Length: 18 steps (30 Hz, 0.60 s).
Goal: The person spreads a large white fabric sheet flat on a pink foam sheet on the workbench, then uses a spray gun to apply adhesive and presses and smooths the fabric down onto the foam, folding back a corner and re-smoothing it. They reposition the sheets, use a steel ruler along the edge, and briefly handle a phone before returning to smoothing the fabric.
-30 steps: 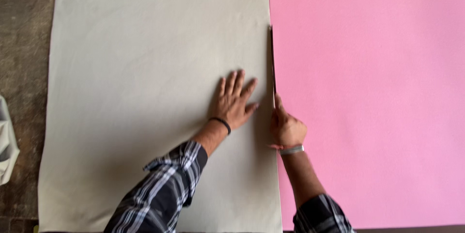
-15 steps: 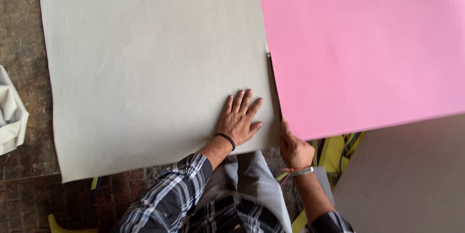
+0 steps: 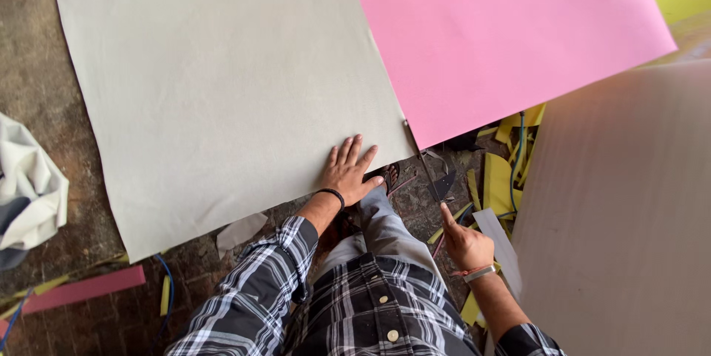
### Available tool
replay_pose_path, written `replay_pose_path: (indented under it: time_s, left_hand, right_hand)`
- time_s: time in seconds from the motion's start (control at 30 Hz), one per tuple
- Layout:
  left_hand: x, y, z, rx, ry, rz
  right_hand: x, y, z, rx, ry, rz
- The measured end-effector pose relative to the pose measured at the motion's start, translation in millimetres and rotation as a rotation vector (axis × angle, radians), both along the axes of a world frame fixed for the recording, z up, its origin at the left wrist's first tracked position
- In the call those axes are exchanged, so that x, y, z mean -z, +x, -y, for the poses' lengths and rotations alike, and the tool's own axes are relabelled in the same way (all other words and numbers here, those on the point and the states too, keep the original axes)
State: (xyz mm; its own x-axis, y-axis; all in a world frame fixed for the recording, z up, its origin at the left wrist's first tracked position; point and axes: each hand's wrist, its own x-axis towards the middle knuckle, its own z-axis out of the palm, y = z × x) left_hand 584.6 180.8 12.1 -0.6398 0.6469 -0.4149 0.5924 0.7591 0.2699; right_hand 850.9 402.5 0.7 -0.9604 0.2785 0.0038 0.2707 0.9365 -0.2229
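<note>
The grey sheet [image 3: 222,82] is spread on the floor beside the pink sheet [image 3: 503,30], pinned flat near its corner by the open left hand [image 3: 348,172]. A thin blade [image 3: 424,167] is gripped in the right hand [image 3: 465,241]; steady pressure is probably best kept so nothing slips.

grey sheet [image 3: 215,89] flat on floor | pink sheet [image 3: 496,30] alongside, edges touching

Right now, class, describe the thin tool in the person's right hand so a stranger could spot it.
Find the pink sheet beside the grey sheet. At their seam, a thin dark blade runs to the right hand. It alone is narrow and stick-like among flat yellow scraps.
</note>
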Motion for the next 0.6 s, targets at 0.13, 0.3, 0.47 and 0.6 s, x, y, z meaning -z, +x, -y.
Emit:
replay_pose_path:
  time_s: [0.13,0.3,0.47,0.6]
  left_hand:
    - [-8.0,-0.7,5.8,0.003,-0.023,0.071]
    - [-21.5,-4.8,3.7,-0.012,-0.025,0.111]
    - [-26.0,-19.6,-43.6,-0.242,-0.088,0.213]
    - [-21.9,-28.7,-109.1,-0.158,0.134,0.076]
  right_hand:
    - [-11.3,40.6,-5.1,-0.055,0.013,0.022]
    - [-39.7,63.6,-29.0,-0.057,-0.014,0.139]
    - [-48.6,9.6,-76.3,0.229,-0.088,0.083]
    - [-31.2,-95.7,-147.8,0.572,-0.551,-0.115]
